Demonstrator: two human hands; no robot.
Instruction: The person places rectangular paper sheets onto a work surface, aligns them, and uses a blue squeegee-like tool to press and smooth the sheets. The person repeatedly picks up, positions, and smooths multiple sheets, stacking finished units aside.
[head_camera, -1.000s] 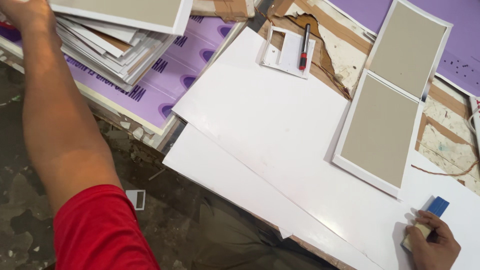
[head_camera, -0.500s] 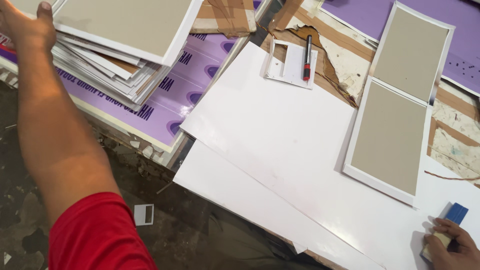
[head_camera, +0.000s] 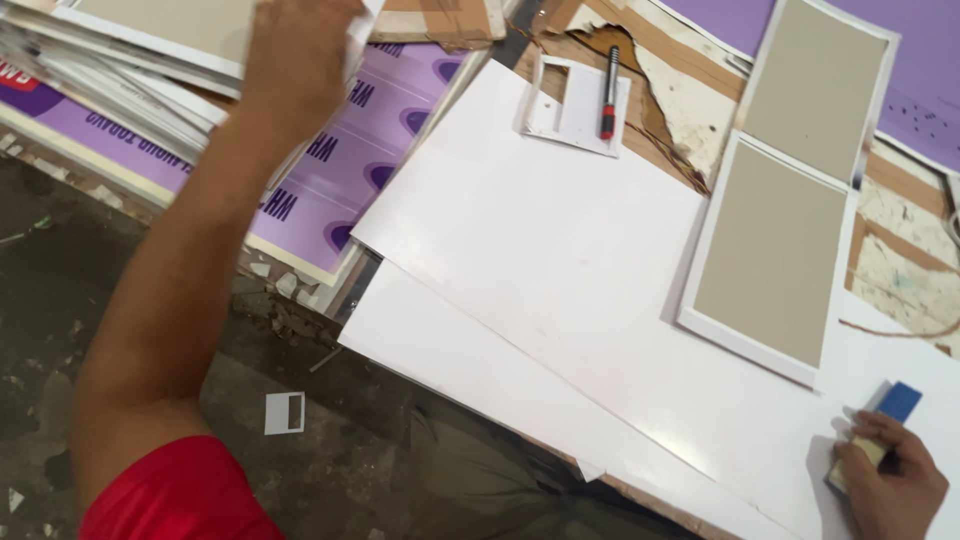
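The left hand (head_camera: 300, 60) has been shifted rightward, closed on the stacked white-edged grey boards (head_camera: 150, 50); the blue-tipped block (head_camera: 880, 430) is gripped by the right hand (head_camera: 890, 485) on the white sheet's (head_camera: 560, 250) near-right corner.

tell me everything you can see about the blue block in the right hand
The blue block is a small flat slab, bright blue at its far end and pale yellowish where the right hand covers it. It looks like a plastic or foam pad, but the material is unclear. It lies tilted at the lower right on the large white sheet, its blue end pointing up and away from the hand. Fingers wrap its near end, hiding part of it.
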